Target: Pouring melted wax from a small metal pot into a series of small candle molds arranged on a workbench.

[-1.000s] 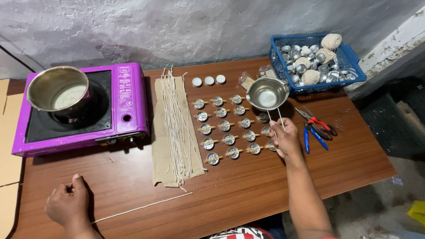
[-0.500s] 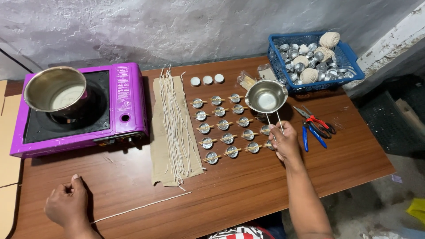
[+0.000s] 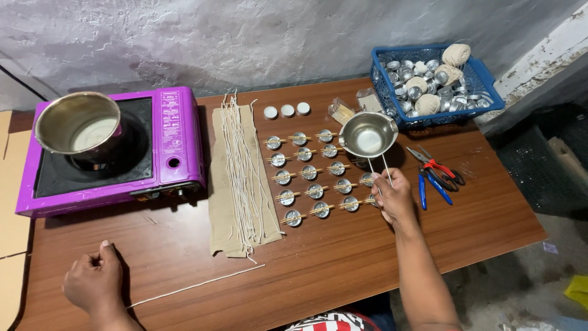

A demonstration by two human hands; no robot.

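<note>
Nearest the camera, the left hand (image 3: 93,283) rests on the counter (image 3: 343,270) close to its front edge, fingers curled loosely; whether its grip pinches the end of the loose white wick (image 3: 196,284) that runs off to its right cannot be told. The right hand (image 3: 392,197) reaches in from the front right with the forearm angled up across the wood. Its grip is clenched around the thin wire handle of the small steel ladle (image 3: 367,135), which hangs level above the right end of the rows of small metal cups (image 3: 318,175), each crossed by a stick.

Bare wood lies open between the two hands along the front edge and to the right of the pliers (image 3: 436,175). The brown cloth (image 3: 242,181) with its bundle of white wicks lies between the cups and the purple stove (image 3: 116,156).

Farther back, the steel pot (image 3: 78,125) stands on the stove at the left edge, three white discs (image 3: 286,111) lie behind the cups, and the blue basket (image 3: 436,83) sits at the far right corner by the wall.

Compared with a second ago, the ladle sits a touch nearer the right hand's side of the rows; the left hand lies where it did.
</note>
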